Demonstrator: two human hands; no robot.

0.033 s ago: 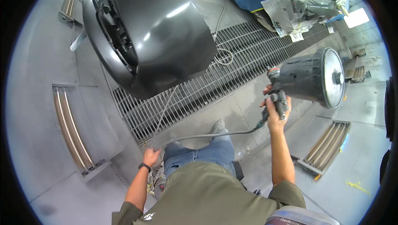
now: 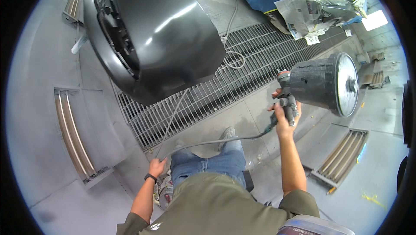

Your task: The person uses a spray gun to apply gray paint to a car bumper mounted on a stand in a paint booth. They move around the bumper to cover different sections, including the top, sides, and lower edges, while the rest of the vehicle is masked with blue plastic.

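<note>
- The spray gun (image 2: 286, 101) is raised to the right of the body, well apart from the dark car panel (image 2: 182, 40) and near the slatted floor grate (image 2: 255, 48) only as the view lines them up.
- The right hand (image 2: 284, 120) grasps its handle, with fingertips reaching forward near the trigger; whether the trigger is pressed, I cannot tell.
- The large dark cup (image 2: 314, 83) juts rightward from the gun, its pale round lid (image 2: 347, 84) facing outward. It probably makes the gun top-heavy, more so if filled; the contents are hidden.
- The gun body looks rigid and metallic, so a firm grip should do no harm; the nozzle end with its red ring (image 2: 283, 72) is likely the delicate part, best left untouched.
- The handle is the sound hold, the wrist countering the cup's weight; wet paint would make the cup slippery.
- The grey air hose (image 2: 216, 141) looks bendable and likely drags on the handle. The left hand (image 2: 157, 166) has its fingers curled around it, taking up some slack.
</note>
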